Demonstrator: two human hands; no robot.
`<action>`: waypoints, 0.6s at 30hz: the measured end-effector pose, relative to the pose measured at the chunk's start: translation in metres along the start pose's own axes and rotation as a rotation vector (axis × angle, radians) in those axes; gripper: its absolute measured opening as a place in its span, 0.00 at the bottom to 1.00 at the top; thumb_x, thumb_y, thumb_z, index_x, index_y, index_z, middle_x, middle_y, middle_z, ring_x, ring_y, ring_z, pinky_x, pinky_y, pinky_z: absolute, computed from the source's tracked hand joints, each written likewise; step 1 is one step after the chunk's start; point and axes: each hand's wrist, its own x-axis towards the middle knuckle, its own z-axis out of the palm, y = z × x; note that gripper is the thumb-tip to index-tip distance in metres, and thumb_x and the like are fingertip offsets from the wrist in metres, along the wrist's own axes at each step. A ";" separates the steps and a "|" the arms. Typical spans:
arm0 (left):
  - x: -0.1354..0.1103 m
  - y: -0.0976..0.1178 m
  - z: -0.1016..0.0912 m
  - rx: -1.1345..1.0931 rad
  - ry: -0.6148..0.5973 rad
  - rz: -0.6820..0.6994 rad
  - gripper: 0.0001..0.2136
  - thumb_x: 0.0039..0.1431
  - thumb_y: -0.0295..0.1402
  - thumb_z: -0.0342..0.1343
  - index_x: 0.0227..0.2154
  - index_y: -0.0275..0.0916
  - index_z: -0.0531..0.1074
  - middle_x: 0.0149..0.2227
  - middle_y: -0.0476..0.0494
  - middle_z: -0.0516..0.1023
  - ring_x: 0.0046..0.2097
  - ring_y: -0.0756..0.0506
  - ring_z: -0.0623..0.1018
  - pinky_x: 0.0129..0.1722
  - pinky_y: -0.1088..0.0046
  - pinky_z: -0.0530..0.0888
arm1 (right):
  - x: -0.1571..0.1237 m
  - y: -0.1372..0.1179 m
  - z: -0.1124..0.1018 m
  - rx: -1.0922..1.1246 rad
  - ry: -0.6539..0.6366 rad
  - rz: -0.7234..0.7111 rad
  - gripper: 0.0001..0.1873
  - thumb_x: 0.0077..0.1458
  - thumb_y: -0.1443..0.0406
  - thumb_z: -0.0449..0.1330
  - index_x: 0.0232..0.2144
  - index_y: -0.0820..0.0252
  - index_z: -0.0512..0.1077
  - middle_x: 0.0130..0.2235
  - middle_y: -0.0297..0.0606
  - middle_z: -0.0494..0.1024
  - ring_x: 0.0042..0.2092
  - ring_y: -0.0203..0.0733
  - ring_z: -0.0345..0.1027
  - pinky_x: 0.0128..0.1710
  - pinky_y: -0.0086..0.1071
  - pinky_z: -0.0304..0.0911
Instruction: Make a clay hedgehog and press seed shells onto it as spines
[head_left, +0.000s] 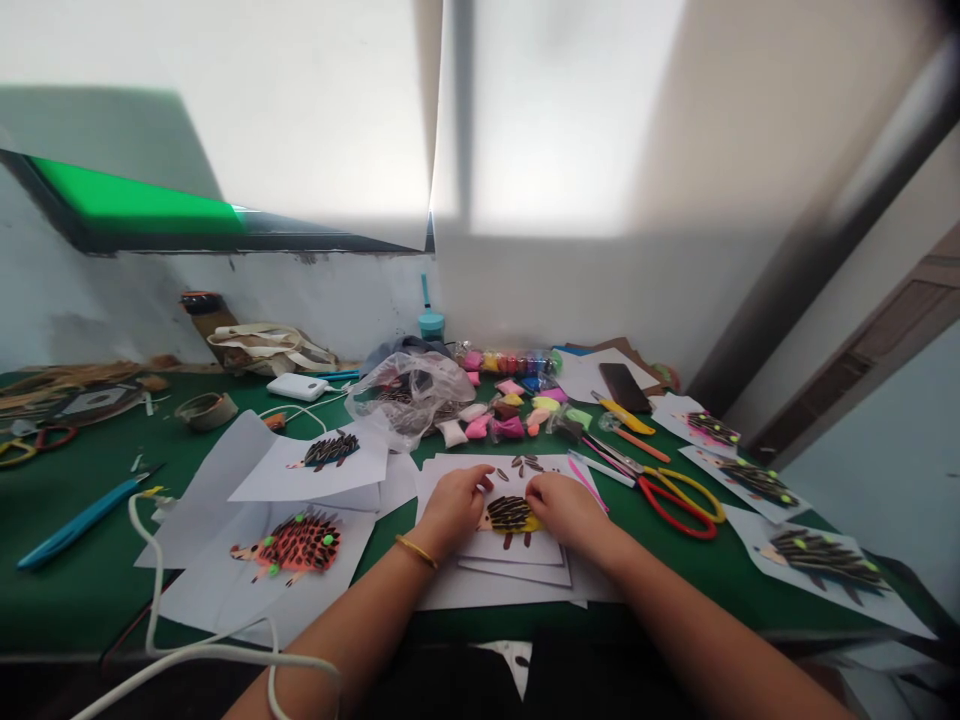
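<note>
A yellow clay hedgehog (pixel 534 523) with striped sunflower seeds (pixel 508 513) over its back lies on a stack of white paper (pixel 480 594) in front of me. My left hand (pixel 455 505), with a yellow bangle on the wrist, rests by the hedgehog's head, its fingers bent and a little apart. At the back end of the figure, my right hand (pixel 564 508) has its fingertips pinched together against the seeds. What they hold is too small to make out. A few loose sunflower seeds (pixel 527 464) lie on the paper just beyond both hands.
Red and yellow scissors (pixel 679 503) lie to the right, near finished hedgehog sheets (pixel 821 563). Behind are clay packets (pixel 508 427) and a plastic bag of seeds (pixel 412 395). At left are more hedgehog sheets (pixel 300 545), a white cable (pixel 155 590) and a blue pen-like tool (pixel 82 522).
</note>
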 end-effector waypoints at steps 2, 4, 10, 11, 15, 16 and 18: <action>0.000 0.000 0.000 0.000 0.004 0.002 0.24 0.52 0.19 0.46 0.51 0.42 0.71 0.42 0.49 0.81 0.45 0.45 0.76 0.50 0.68 0.69 | 0.000 0.003 0.001 0.020 -0.009 -0.008 0.11 0.56 0.66 0.54 0.31 0.56 0.77 0.35 0.39 0.79 0.38 0.43 0.71 0.34 0.32 0.55; -0.001 0.000 0.000 -0.002 0.003 0.003 0.24 0.53 0.19 0.46 0.51 0.42 0.71 0.42 0.49 0.81 0.45 0.45 0.76 0.50 0.68 0.69 | -0.001 0.009 0.003 0.052 -0.015 -0.017 0.11 0.57 0.66 0.54 0.34 0.56 0.77 0.38 0.39 0.80 0.40 0.43 0.71 0.38 0.31 0.58; -0.001 0.002 -0.001 0.002 -0.004 -0.009 0.24 0.53 0.19 0.47 0.51 0.42 0.71 0.42 0.48 0.81 0.45 0.45 0.76 0.51 0.69 0.69 | -0.011 0.023 0.006 0.134 0.027 -0.014 0.15 0.58 0.66 0.53 0.45 0.59 0.74 0.45 0.41 0.78 0.45 0.40 0.71 0.44 0.30 0.62; -0.001 0.002 -0.001 0.001 -0.003 -0.013 0.24 0.53 0.19 0.47 0.51 0.42 0.71 0.42 0.48 0.81 0.45 0.45 0.76 0.51 0.69 0.69 | -0.012 0.023 0.006 0.136 0.031 -0.018 0.13 0.58 0.66 0.54 0.43 0.59 0.75 0.43 0.40 0.78 0.44 0.40 0.71 0.43 0.30 0.62; -0.001 0.003 -0.001 0.002 -0.005 -0.018 0.23 0.54 0.19 0.47 0.51 0.42 0.71 0.42 0.48 0.81 0.45 0.46 0.76 0.51 0.69 0.69 | -0.012 0.020 0.006 0.121 0.051 -0.043 0.10 0.57 0.66 0.55 0.37 0.57 0.76 0.40 0.38 0.77 0.43 0.41 0.69 0.43 0.30 0.61; -0.001 0.002 -0.001 0.003 -0.005 -0.018 0.23 0.54 0.19 0.47 0.51 0.42 0.71 0.42 0.48 0.81 0.45 0.46 0.76 0.51 0.69 0.69 | -0.011 0.019 0.007 0.113 0.054 -0.050 0.09 0.57 0.66 0.55 0.36 0.56 0.76 0.39 0.37 0.77 0.43 0.41 0.69 0.42 0.30 0.61; -0.001 0.001 0.000 0.003 -0.001 -0.014 0.23 0.54 0.20 0.47 0.51 0.42 0.71 0.42 0.48 0.81 0.45 0.46 0.76 0.51 0.69 0.69 | -0.009 0.016 0.007 0.094 0.058 -0.066 0.09 0.58 0.66 0.55 0.34 0.56 0.76 0.38 0.37 0.76 0.43 0.41 0.69 0.42 0.30 0.60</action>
